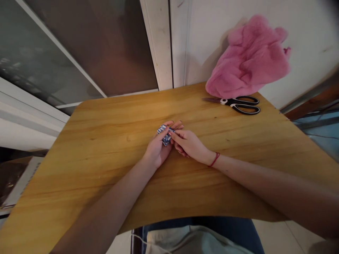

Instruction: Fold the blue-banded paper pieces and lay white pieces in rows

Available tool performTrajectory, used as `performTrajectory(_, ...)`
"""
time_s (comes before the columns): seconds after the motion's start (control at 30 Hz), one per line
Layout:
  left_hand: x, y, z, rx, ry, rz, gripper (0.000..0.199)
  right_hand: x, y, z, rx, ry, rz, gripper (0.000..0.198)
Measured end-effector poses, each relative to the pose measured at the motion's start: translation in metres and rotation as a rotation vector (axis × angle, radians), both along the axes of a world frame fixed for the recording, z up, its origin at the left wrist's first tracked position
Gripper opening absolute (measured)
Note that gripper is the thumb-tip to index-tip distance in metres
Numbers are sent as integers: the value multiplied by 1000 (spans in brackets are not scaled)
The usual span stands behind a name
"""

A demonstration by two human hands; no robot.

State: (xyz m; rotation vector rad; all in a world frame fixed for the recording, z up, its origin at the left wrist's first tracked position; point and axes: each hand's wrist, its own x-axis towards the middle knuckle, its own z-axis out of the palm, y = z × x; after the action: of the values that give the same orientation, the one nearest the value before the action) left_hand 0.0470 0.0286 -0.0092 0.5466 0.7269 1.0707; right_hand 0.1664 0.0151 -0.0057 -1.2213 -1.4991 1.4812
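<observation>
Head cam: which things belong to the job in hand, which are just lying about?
In the job, it seems:
- blue-and-white pieces, too small to identify, held in the left hand
- right hand, thumb and fingers at the pieces

Apparently just lying about, untouched:
- scissors
- pink cloth, beside the scissors

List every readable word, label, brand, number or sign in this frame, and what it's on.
None legible.
Blue-and-white stack in the left hand, right hand against it: printed marks, too small and blurred to tell letters from pattern.
White box flap, far left edge: row of dark marks, too small to read.
Scissors: no readable marking.
</observation>
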Motion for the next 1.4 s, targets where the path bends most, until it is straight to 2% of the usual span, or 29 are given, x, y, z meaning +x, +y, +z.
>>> performTrajectory(0.23,-2,7,-7,15,-15,43,15,1,-1,-6,51,-6,-6,30)
performTrajectory(0.4,-10,13,-7,8,-53,110,16,1,-3,-7,-16,43,-21,37)
performTrajectory(0.57,-9,8,-1,55,-23,12,17,2,-1,-1,-15,-68,98,41)
performTrajectory(0.7,-4,3,3,46,-26,-31,20,3,1,-2,-7,-37,168,37)
performTrajectory(0.87,-4,4,3,12,-87,-92,23,2,1,-7,53,55,117,34)
performTrajectory(1.23,-7,12,1,-92,-119,31,30,3,-1,-9,-11,98,91,33)
performTrajectory(1.4,-14,22,-1,-88,-131,158,33,3,-2,-10,-53,137,85,32)
